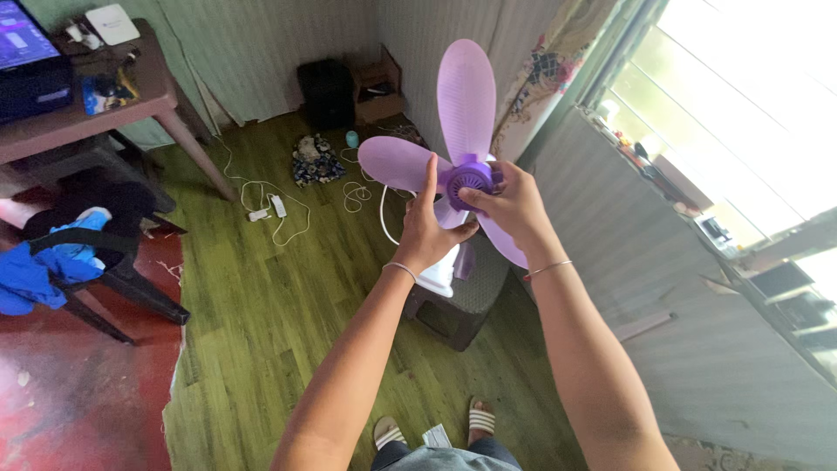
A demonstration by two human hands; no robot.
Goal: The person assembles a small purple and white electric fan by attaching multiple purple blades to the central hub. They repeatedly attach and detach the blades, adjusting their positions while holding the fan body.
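The purple fan (466, 174) is held up over the green floor (261, 314), with the wall (628, 253) close on its right and open room to the left toward the desk (131, 96) and chair (113, 270). The right hand (514, 205) closes its grip on the hub from the right, and the left hand (427, 231) presses the left blade, forefinger raised. The hub faces the person; the longest blade points straight up.

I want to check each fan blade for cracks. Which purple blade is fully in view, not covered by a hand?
The upright blade, pointing at the ceiling. The left blade is crossed by the left hand; the lower blade sits behind the right hand.
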